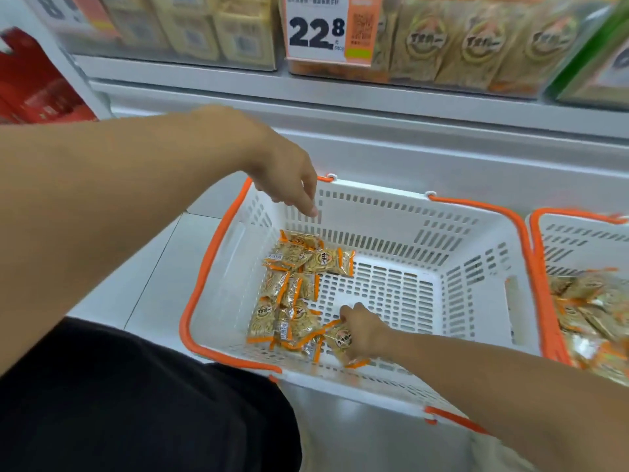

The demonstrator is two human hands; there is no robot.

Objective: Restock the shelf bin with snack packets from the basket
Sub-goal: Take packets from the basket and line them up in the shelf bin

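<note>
A white slotted basket (425,233) with orange handles stands on the floor below the shelf. Several small golden snack packets (292,294) with orange edges lie along its left side. My right hand (360,330) is down inside the basket and grips one packet (340,342) near the front wall. My left hand (289,178) hovers over the basket's back left corner, fingers pointing down and holding nothing. The clear shelf bin (459,52) above holds the same kind of packets, behind a 22.8 price tag (318,28).
A second white and orange basket (578,240) with more packets sits at the right edge. Pale yellow boxes (204,32) fill the bin to the left. Red cartons (30,86) stand at far left. My dark-clothed leg (136,403) is at lower left.
</note>
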